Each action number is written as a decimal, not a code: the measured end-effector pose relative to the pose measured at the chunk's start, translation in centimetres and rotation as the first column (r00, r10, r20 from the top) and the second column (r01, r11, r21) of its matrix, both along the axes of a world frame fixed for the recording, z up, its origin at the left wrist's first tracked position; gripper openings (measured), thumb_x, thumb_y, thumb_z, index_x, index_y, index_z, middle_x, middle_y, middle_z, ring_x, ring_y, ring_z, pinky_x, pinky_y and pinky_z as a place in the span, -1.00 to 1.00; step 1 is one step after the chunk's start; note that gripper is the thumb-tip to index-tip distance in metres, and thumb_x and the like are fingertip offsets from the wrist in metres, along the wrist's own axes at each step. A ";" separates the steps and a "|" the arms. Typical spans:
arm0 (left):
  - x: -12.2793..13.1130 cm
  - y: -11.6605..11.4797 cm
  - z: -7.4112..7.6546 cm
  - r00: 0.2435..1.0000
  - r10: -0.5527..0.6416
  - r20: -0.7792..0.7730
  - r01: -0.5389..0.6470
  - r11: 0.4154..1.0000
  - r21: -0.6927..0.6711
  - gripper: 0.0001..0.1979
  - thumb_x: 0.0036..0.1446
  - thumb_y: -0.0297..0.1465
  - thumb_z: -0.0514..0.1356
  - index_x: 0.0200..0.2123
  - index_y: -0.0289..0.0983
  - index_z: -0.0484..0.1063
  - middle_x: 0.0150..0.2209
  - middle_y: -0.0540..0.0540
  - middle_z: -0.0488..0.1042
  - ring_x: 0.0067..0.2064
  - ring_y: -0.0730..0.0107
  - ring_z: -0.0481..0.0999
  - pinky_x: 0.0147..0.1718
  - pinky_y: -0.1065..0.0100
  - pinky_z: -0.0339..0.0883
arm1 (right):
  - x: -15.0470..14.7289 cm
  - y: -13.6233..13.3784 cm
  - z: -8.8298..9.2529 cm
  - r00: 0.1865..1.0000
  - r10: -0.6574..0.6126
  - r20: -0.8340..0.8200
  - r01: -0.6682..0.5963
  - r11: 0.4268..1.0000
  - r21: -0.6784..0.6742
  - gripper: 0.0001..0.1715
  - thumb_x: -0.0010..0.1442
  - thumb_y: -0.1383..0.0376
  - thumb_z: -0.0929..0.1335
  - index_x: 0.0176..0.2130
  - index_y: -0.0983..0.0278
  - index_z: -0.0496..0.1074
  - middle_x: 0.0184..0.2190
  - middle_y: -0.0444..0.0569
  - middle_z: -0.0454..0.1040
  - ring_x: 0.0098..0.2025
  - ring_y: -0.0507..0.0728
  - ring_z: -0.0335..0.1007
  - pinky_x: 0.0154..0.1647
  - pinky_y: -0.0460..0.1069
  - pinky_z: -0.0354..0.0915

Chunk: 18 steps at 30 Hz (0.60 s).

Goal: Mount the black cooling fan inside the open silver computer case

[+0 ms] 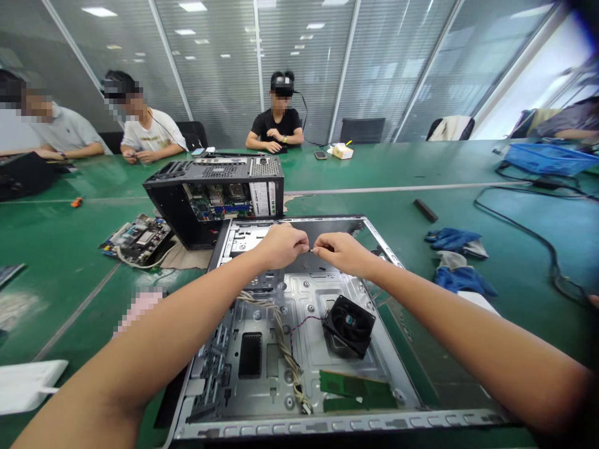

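An open, emptied computer case point(402, 274) lies flat on the green table in front of me. Both my hands are held together above its far half. My left hand point(279, 245) is closed in a pinch, and my right hand point(340, 251) is pinched too, fingertip to fingertip with it around something tiny I cannot make out. Inside the case lie a black cooling fan point(349, 324) with thin wires, a bundle of braided cable point(283, 340) and two green memory sticks point(355, 390).
A second black computer case point(219, 196) stands behind, with a loose circuit board point(136, 238) to its left. Blue gloves point(456, 240) and black cables point(528, 231) lie on the right. A blue basket point(547, 159) sits far right. Three people sit along the far side.
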<state>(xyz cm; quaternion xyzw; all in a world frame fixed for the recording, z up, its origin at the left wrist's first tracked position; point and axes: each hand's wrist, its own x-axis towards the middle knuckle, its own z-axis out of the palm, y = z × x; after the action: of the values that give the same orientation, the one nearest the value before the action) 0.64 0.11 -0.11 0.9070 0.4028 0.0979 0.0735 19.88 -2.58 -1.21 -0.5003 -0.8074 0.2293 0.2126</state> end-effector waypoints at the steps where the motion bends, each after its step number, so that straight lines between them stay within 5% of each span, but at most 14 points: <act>1: 0.0 0.0 0.0 1.000 -0.007 -0.005 0.007 1.000 0.004 -0.78 0.22 -0.32 0.10 -0.30 -0.24 0.53 -0.34 -0.08 0.57 -0.21 0.24 0.41 -0.23 0.28 0.18 | 0.0 0.0 0.0 1.000 -0.005 0.000 0.005 1.000 -0.003 -0.82 0.12 0.24 0.28 -0.45 0.27 0.39 -0.59 -0.13 0.34 -0.51 0.04 0.17 -0.45 -0.03 0.06; 18: 0.1 -0.7 0.3 0.994 -0.061 -0.090 0.066 0.997 0.046 -0.73 0.26 -0.37 0.01 -0.32 -0.21 0.52 -0.34 -0.09 0.55 -0.16 0.21 0.39 -0.15 0.20 0.07 | 0.0 0.0 0.1 1.000 -0.001 0.002 0.001 0.998 0.067 -0.87 0.07 0.27 0.32 -0.46 0.26 0.42 -0.54 -0.10 0.43 -0.47 0.06 0.26 -0.40 -0.02 0.11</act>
<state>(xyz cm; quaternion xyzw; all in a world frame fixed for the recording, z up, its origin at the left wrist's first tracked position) 0.78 -0.59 0.15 0.9244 0.3742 0.0649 0.0366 19.93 -2.54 -1.10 -0.4934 -0.8147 0.2014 0.2287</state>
